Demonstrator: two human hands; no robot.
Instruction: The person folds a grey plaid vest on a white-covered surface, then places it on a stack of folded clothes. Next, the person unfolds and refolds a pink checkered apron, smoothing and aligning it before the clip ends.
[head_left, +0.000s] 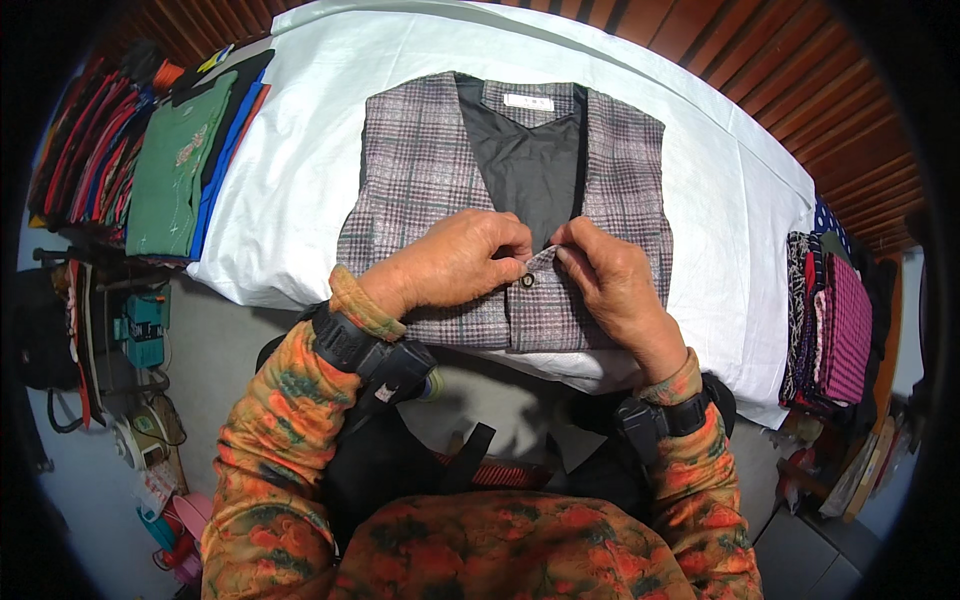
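A grey plaid waistcoat (420, 172) with a black lining (517, 165) lies face up, its neck away from me. Inside the back of the neck is a white label (529, 102) that bears writing. My left hand (461, 251) pinches the front edge at the base of the V-neck, fingertips just above a dark round button (528, 280). On the other side of the opening, my right hand (604, 270) grips the edge of the front panel between thumb and forefinger. A small fold of cloth rises between the two hands. Whether the upper fastening is closed is hidden by my fingers.
White sheeting (735, 210) covers the table under the waistcoat. Folded garments, a green one (180, 165) foremost, are stacked at the left. More folded clothes (844, 330) lie at the right edge. Slatted wood (832, 97) borders the far side.
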